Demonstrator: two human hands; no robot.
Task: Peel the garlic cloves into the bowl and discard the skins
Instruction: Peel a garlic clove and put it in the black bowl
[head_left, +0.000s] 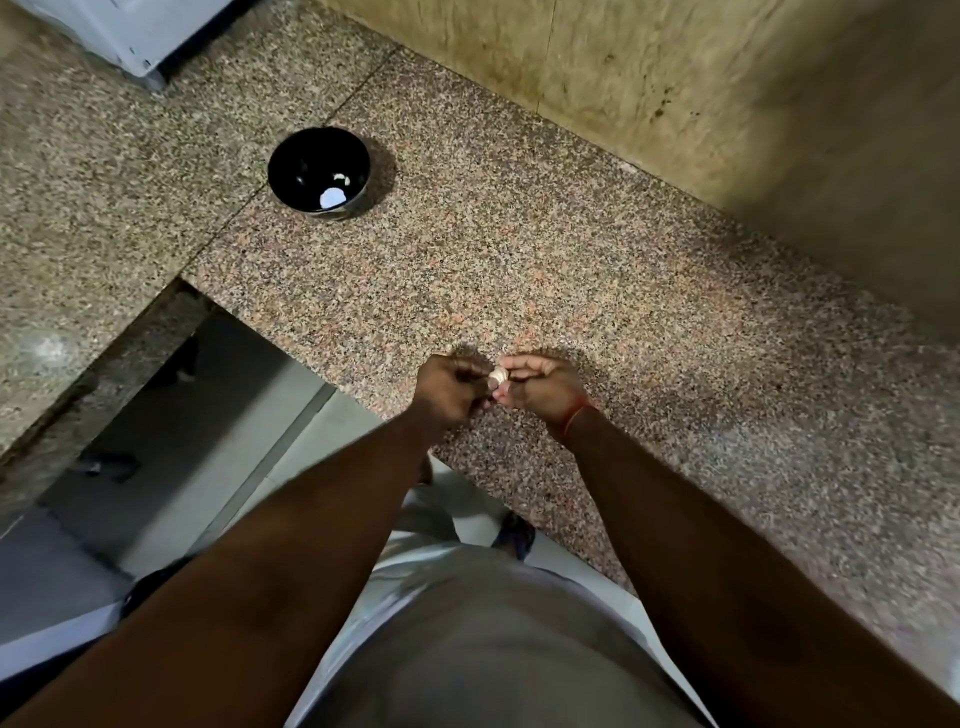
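A small pale garlic clove (498, 375) is pinched between my left hand (451, 394) and my right hand (540, 387), just above the near part of the speckled granite counter (519, 270). Both hands have their fingers curled round the clove; a red thread circles my right wrist. Farther back and to the left stands a black bowl (291, 171) on the counter. Inside it lie a white peeled clove (332, 198) and a smaller pale piece (343, 180).
The counter's edge runs diagonally from the left toward me, with a drop to the floor on the left. A yellowish stone wall (701, 93) rises behind and to the right. A white appliance corner (130, 36) sits at the top left.
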